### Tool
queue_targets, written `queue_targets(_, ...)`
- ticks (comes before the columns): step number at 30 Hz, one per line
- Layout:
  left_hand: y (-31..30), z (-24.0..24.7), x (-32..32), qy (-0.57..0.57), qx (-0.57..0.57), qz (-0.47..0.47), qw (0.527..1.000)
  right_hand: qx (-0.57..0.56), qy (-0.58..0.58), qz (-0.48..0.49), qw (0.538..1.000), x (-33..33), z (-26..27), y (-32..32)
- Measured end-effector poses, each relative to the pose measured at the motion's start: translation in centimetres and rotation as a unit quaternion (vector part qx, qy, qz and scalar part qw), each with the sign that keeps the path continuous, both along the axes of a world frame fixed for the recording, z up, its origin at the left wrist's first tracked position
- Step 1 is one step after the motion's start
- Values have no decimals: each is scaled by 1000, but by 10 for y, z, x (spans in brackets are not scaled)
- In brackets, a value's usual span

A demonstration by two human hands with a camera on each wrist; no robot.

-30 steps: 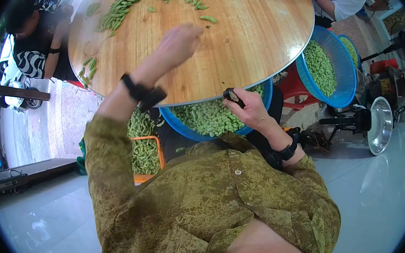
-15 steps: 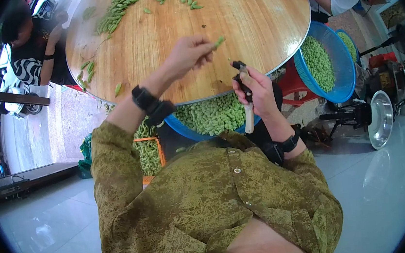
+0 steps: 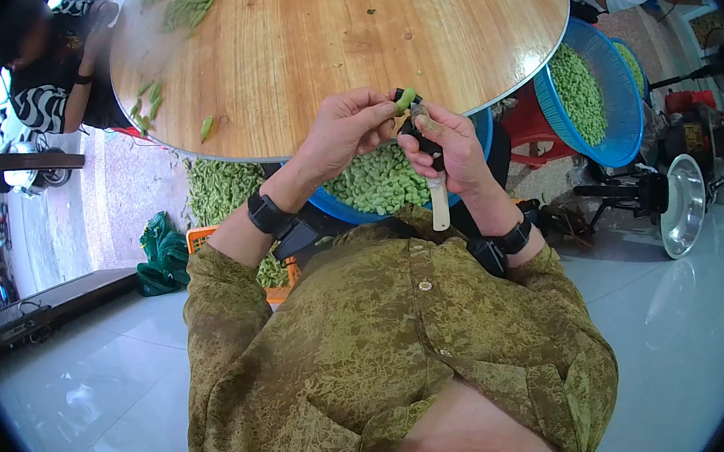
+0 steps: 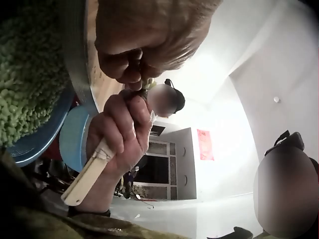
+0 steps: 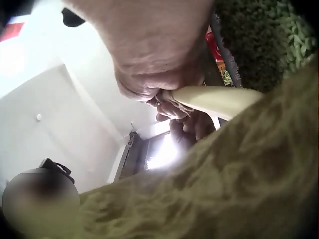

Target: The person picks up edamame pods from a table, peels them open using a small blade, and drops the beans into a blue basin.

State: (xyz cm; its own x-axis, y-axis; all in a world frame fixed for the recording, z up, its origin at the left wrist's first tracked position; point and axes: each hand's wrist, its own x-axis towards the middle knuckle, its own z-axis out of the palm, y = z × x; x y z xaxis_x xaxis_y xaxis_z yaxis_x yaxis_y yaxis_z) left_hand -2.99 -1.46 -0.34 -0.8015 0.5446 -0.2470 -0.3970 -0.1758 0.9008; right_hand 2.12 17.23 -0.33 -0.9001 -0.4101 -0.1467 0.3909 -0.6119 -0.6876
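Several loose pods (image 3: 155, 92) lie leftward on the bench (image 3: 294, 58). At its near edge, the left hand (image 3: 349, 131) pinches a green pod (image 3: 405, 100); the right hand (image 3: 452, 149) grips a pale-handled tool (image 3: 439, 205), both partly hiding a blue basin (image 3: 483, 130) of beans (image 3: 380, 185).

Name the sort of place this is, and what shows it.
Probably an open-fronted home or small shop, hard to say which: glossy floor tiles give way to rough paving at left, a round wooden table holds green pods, and a blue basket of shelled beans is at right.
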Motion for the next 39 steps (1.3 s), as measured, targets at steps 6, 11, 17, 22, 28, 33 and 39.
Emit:
queue_targets(6,6,-6,7,70,-19,57,996,9,-5,-24,1000,0,1,-4)
queue_targets(11,1,-7,4,-103,168,-13,980,-39,-40,0,998,-2,-1,0)
queue_targets(17,-2,-7,3,-118,131,-31,984,-104,-107,16,989,-3,-7,5)
queue_targets(22,2,14,13,343,-204,17,917,-64,-125,6,990,-1,0,2)
queue_targets(28,0,21,15,606,-349,32,714,-83,-120,24,989,-1,-7,1)
queue_targets(33,5,12,20,452,-270,74,847,-65,-120,18,990,1,-4,1)
queue_targets(39,4,14,17,24,-119,-3,993,61,-48,-33,996,4,-7,1)
